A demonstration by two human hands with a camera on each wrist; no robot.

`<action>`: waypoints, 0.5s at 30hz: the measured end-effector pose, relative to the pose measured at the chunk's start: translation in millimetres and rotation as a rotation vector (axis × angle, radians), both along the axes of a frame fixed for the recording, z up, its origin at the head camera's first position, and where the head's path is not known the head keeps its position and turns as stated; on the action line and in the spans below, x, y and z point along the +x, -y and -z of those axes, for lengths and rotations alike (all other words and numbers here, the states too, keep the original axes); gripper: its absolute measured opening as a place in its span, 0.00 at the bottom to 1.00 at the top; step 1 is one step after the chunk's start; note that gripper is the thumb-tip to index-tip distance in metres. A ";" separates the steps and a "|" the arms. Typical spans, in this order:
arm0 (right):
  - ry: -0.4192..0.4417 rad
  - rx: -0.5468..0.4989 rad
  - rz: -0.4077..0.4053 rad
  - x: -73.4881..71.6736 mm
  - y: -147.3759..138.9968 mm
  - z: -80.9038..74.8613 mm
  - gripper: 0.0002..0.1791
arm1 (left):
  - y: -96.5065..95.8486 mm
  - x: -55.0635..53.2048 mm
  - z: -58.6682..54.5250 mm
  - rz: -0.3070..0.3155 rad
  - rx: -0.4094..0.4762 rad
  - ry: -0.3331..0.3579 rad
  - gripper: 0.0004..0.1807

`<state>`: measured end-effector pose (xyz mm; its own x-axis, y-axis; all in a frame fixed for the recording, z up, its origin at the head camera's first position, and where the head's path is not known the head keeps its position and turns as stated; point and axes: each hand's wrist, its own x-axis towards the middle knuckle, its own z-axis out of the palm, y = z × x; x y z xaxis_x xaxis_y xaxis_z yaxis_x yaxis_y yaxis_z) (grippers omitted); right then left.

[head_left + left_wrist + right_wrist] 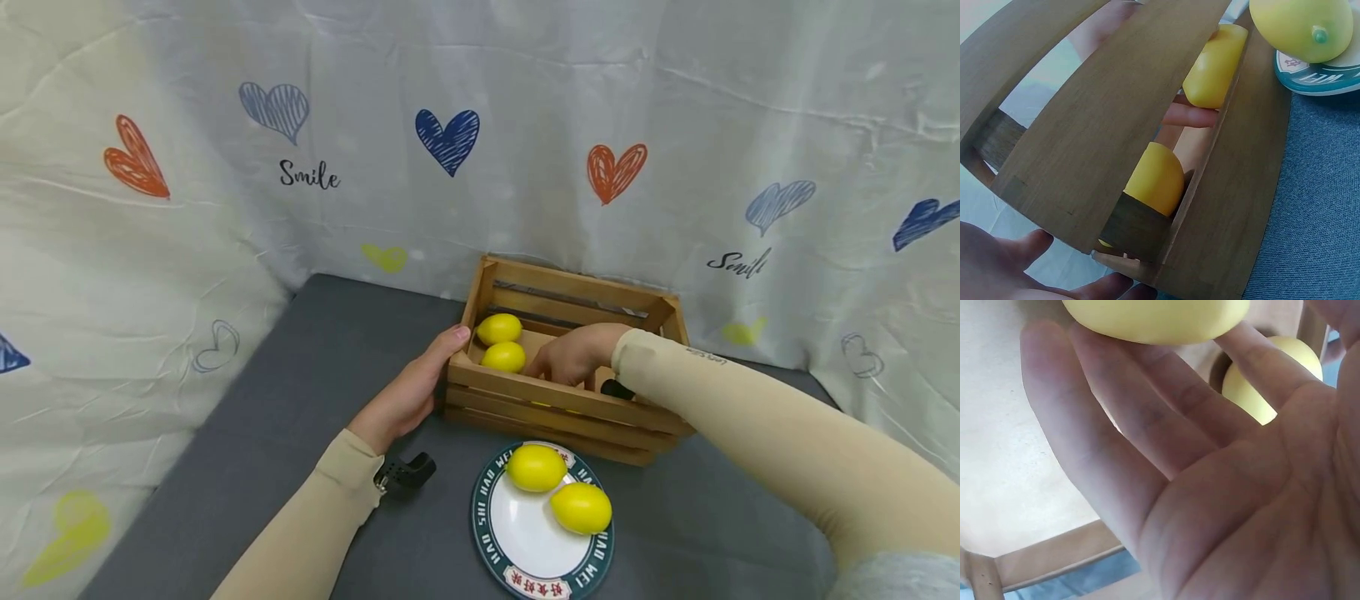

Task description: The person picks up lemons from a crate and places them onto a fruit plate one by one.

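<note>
My right hand (573, 354) reaches down into a slatted wooden crate (555, 404). In the right wrist view its fingers are spread and fairly straight, with some fingertips behind a yellow lemon (1157, 315); the lemon's upper side is cut off by the frame. My left hand (408, 392) rests against the crate's left end, thumb by the top rim and fingers along the outside. Two lemons lie inside at that end, one farther back (499, 329) and one nearer (503, 357). Through the slats the left wrist view shows a lemon (1213, 72) beside a finger.
In front of the crate, a white plate (525, 542) with a green lettered rim carries two lemons, one left (536, 467) and one right (581, 508). A dark cloth (330, 358) covers the table. Behind hangs a pale curtain (525, 83) printed with hearts.
</note>
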<state>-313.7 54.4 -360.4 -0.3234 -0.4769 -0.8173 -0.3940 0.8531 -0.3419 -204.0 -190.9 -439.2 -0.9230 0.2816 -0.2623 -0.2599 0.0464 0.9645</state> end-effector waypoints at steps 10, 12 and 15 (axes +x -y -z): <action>-0.123 -0.029 0.003 0.2 -9.1 -13.6 0.32 | -2.9 -0.3 3.1 -0.010 -0.003 0.008 0.49; -0.164 -0.041 0.007 0.3 -11.8 -20.4 0.29 | -2.5 -0.2 3.0 -0.015 -0.003 0.014 0.49; -0.215 -0.074 0.022 -0.4 -17.1 -31.8 0.26 | -2.0 -1.0 1.2 -0.012 -0.004 0.018 0.49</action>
